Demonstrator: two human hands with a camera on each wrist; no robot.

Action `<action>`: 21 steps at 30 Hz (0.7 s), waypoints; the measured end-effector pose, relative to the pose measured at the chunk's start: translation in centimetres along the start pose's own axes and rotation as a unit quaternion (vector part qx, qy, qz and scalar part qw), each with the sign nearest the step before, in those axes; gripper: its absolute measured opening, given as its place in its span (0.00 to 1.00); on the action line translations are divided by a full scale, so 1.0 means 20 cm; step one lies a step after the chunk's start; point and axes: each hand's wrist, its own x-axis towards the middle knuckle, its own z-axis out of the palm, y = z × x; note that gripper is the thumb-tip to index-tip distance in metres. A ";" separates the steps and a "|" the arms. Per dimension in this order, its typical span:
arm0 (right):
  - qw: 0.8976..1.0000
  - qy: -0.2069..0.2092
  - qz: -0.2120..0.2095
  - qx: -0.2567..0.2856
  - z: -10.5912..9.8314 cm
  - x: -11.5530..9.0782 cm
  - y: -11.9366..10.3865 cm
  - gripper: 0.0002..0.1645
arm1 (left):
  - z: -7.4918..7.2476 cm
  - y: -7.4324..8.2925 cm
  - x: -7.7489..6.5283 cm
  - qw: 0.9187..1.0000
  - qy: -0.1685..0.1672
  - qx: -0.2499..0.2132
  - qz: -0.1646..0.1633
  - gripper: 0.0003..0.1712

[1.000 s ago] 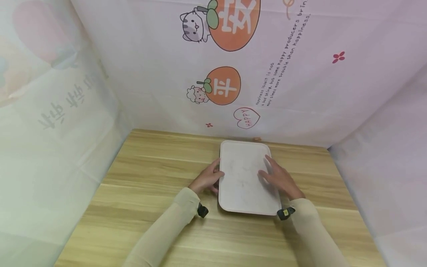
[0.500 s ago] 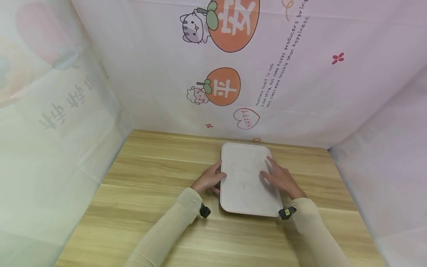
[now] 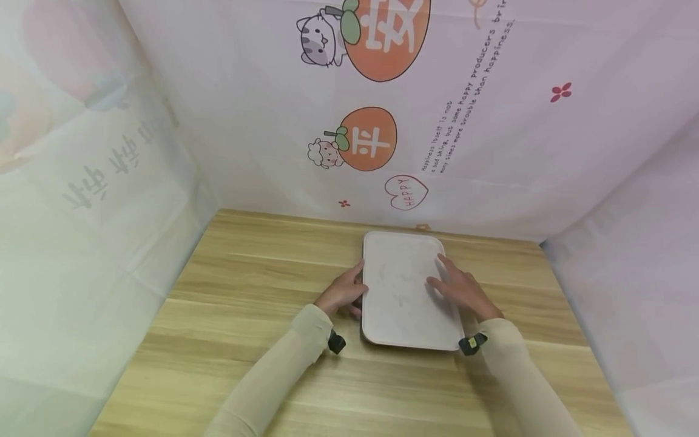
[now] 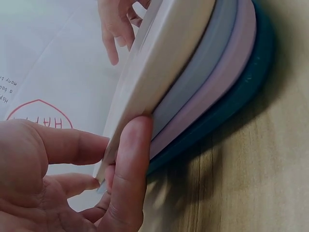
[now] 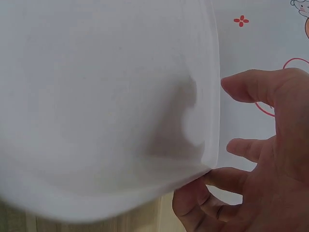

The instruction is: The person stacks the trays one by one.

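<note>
A white rectangular tray [image 3: 406, 294] lies on top of a stack. In the left wrist view, a light blue tray [image 4: 198, 77], a pink tray [image 4: 212, 92] and a teal tray [image 4: 260, 63] show beneath it. My left hand [image 3: 343, 291] grips the white tray's left side, the thumb at its rim and the other fingers along the side. Over on the right edge, my right hand [image 3: 463, 291] holds the same tray, thumb and forefinger spread above it. The right wrist view shows other fingers [image 5: 190, 198] of that hand bent against the rim.
The stack stands on a wood-grain table [image 3: 262, 279], near its back edge. A printed cloth [image 3: 262, 133] hangs right behind the table, and pale cloth walls [image 3: 644, 291] close off both sides. A small orange mark [image 3: 423, 227] shows just behind the stack.
Both hands keep their places on the white tray. The view shifts only slightly; the tray stays almost where it was on the stack.
</note>
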 end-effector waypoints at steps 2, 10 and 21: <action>1.000 -0.001 -0.005 0.003 0.00 0.01 0.02 0.54 | 0.00 0.00 0.00 1.000 -0.001 0.003 -0.001 0.49; 0.999 -0.017 -0.019 0.029 -0.05 0.02 0.02 0.52 | -0.01 0.01 0.05 1.000 -0.004 0.017 -0.004 0.48; 0.998 -0.019 0.002 0.064 -0.01 0.04 0.08 0.51 | -0.01 0.01 0.05 1.000 -0.003 0.005 -0.012 0.51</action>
